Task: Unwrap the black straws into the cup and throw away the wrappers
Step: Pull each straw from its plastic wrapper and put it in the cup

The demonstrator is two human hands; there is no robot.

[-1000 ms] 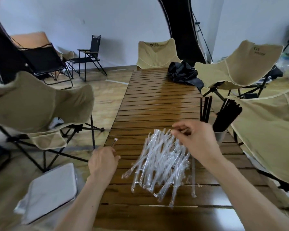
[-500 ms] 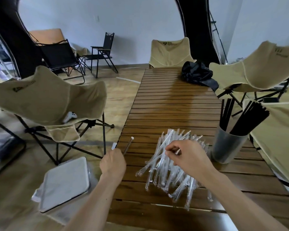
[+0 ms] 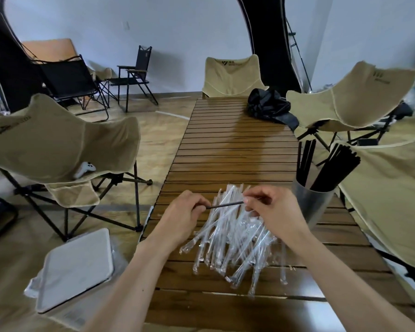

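Note:
A heap of clear-wrapped straws (image 3: 235, 238) lies on the slatted wooden table (image 3: 235, 149) in front of me. Above the heap I hold one black straw (image 3: 225, 205) level between both hands. My left hand (image 3: 185, 216) pinches its left end. My right hand (image 3: 273, 212) pinches its right end, where clear wrapper shows. At the table's right edge stands a grey cup (image 3: 314, 202) holding several unwrapped black straws (image 3: 331, 168).
A bin with a pale grey lid (image 3: 74, 269) and a plastic liner sits on the floor left of the table. Beige folding chairs (image 3: 58, 149) flank the table on both sides. A black bag (image 3: 268, 106) lies at the far end.
My left hand has come in from the table's left edge to meet my right hand over the heap. Both now hold one straw between them.

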